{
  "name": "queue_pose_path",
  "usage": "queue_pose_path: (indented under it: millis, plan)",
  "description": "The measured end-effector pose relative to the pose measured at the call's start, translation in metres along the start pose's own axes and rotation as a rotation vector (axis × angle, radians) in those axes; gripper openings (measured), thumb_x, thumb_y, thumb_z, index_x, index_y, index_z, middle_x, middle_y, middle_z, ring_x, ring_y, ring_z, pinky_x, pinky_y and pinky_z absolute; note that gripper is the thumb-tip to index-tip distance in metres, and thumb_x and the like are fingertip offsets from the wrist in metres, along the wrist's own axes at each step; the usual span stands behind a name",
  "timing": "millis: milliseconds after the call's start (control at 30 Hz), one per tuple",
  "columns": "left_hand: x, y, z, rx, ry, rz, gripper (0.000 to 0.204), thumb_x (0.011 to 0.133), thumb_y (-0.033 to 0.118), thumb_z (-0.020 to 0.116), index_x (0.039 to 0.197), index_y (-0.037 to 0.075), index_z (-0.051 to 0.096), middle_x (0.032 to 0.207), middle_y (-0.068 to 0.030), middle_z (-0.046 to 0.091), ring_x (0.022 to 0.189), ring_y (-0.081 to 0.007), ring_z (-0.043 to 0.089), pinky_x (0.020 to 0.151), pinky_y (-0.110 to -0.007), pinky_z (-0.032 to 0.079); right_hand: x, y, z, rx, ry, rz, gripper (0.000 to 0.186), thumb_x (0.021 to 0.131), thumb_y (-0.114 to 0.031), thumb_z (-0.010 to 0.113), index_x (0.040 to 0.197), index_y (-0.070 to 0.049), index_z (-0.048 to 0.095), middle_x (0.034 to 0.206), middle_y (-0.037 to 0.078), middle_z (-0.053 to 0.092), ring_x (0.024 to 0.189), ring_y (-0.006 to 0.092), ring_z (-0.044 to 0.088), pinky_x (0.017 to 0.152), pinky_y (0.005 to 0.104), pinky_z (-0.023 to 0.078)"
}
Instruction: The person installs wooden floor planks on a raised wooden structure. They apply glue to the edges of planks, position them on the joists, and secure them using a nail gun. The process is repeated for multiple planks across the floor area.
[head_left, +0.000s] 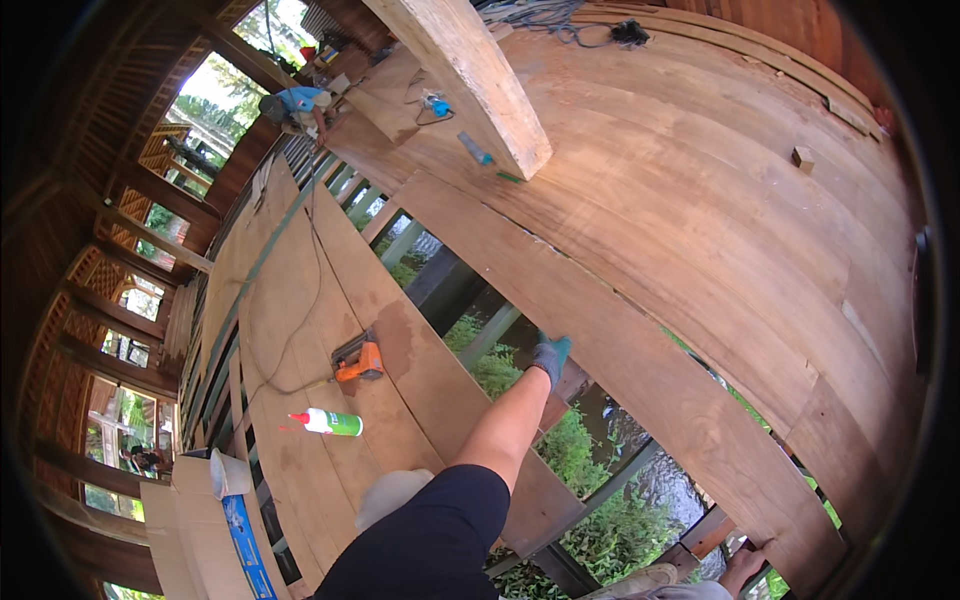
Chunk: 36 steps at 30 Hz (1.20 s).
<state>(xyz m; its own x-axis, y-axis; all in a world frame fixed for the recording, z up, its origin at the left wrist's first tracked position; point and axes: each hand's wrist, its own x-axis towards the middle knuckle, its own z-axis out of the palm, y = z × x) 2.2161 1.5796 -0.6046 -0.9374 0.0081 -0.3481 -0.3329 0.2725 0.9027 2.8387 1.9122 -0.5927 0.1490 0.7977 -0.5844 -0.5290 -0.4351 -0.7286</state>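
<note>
My left hand, in a grey and teal glove, reaches out from a black sleeve. Its fingers close on the near edge of a long wooden plank; the fingertips are partly hidden. The plank lies along an open gap in the floor. My right hand is out of view. At the plank's near end, lower right, a bare hand beside grey cloth appears to be another person's. Left of my arm, an orange nail gun lies on the floorboards, near a white and green glue bottle with a red nozzle.
Through the gap, joists, plants and water show below. A thick wooden post stands ahead. Far left, a person in blue crouches. A hose trails from the nail gun. A cardboard box sits lower left.
</note>
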Motion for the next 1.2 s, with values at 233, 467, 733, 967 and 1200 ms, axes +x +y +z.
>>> queue_pose_path:
  millis: [233, 467, 733, 967, 1200]
  plan:
    - [0.003, -0.003, 0.004, -0.142, -0.002, 0.055, 0.075, 0.087, 0.01, 0.065, 0.151, -0.001, 0.027, 0.14, -0.0189, 0.053, 0.123, -0.026, 0.053, 0.105, -0.038, 0.044, 0.022, 0.002, -0.002, 0.017, -0.048, 0.028, 0.058, 0.102, -0.038, 0.055, 0.147, -0.002, 0.041, 0.145, 0.014, 0.049, 0.131, 0.0283, 0.048, 0.112, 0.0427, 0.039]
    - [-0.009, 0.011, -0.015, -0.417, -0.242, 0.017, 0.071, 0.09, 0.005, 0.06, 0.152, 0.009, 0.027, 0.136, -0.012, 0.051, 0.118, -0.0254, 0.052, 0.102, -0.041, 0.045, 0.041, 0.016, -0.028, 0.039, -0.072, 0.1, 0.044, 0.104, -0.033, 0.051, 0.136, -0.003, 0.051, 0.135, 0.013, 0.058, 0.12, 0.0278, 0.056, 0.104, 0.0455, 0.046]
    - [0.003, 0.002, -0.021, -0.178, -0.208, 0.122, 0.082, 0.095, 0.014, 0.064, 0.159, 0.011, 0.013, 0.151, -0.0142, 0.041, 0.131, -0.0267, 0.046, 0.111, -0.04, 0.037, 0.0, 0.006, 0.012, -0.01, 0.012, 0.05, 0.05, 0.102, -0.034, 0.056, 0.141, -0.005, 0.046, 0.138, 0.013, 0.055, 0.126, 0.0318, 0.053, 0.106, 0.0504, 0.045]
    - [0.007, -0.001, -0.037, -0.19, -0.257, -0.025, 0.062, 0.095, 0.018, 0.062, 0.149, 0.007, 0.033, 0.134, -0.0136, 0.055, 0.117, -0.028, 0.057, 0.1, -0.042, 0.048, -0.008, 0.007, 0.024, -0.034, 0.167, 0.024, 0.049, 0.1, -0.032, 0.059, 0.141, -0.008, 0.046, 0.135, 0.012, 0.056, 0.122, 0.0327, 0.055, 0.101, 0.0531, 0.047]
    - [0.01, 0.005, -0.033, -0.276, -0.261, -0.034, 0.052, 0.095, 0.02, 0.06, 0.141, 0.003, 0.044, 0.131, -0.0142, 0.057, 0.114, -0.0296, 0.058, 0.097, -0.043, 0.05, -0.021, 0.006, 0.041, -0.066, 0.126, 0.008, 0.045, 0.1, -0.03, 0.058, 0.138, -0.013, 0.043, 0.132, 0.011, 0.057, 0.122, 0.0312, 0.056, 0.096, 0.0574, 0.049]
